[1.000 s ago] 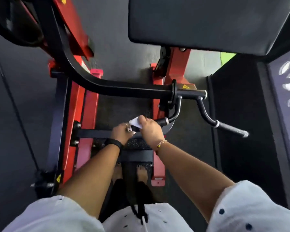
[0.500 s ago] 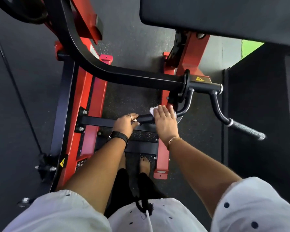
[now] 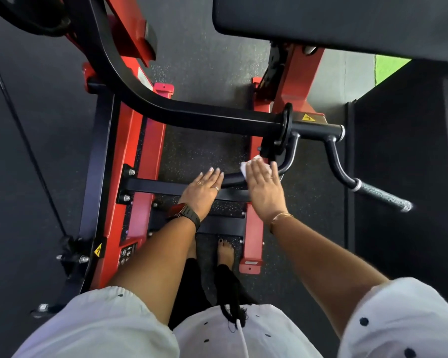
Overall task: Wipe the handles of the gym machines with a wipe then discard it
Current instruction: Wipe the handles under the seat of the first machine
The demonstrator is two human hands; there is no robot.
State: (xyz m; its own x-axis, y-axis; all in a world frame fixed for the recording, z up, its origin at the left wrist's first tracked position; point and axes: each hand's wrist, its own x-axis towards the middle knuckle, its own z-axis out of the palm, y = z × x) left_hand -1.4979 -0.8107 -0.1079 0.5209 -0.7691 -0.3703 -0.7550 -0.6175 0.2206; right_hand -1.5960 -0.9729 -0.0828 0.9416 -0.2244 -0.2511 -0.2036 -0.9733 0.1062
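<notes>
A red and black gym machine has two curved black handles on a horizontal bar [image 3: 217, 120]. The inner handle [image 3: 233, 180] runs between my two hands. My right hand [image 3: 264, 187] lies flat with straight fingers over a white wipe [image 3: 246, 165], pressing it on that handle near its bend. My left hand [image 3: 203, 188], fingers straight, rests on the handle's free end. The outer handle [image 3: 373, 189], with a textured grey grip, sticks out to the right, untouched.
A black padded seat [image 3: 334, 19] overhangs the top right. The red frame rails [image 3: 142, 192] and a black crossbar [image 3: 153, 186] lie below my hands on the dark rubber floor. A raised black platform [image 3: 404, 151] stands at the right. My feet stand between the rails.
My left hand has uncurled from the handle's end and now lies flat. My right hand slid with the wipe along the handle toward its bend.
</notes>
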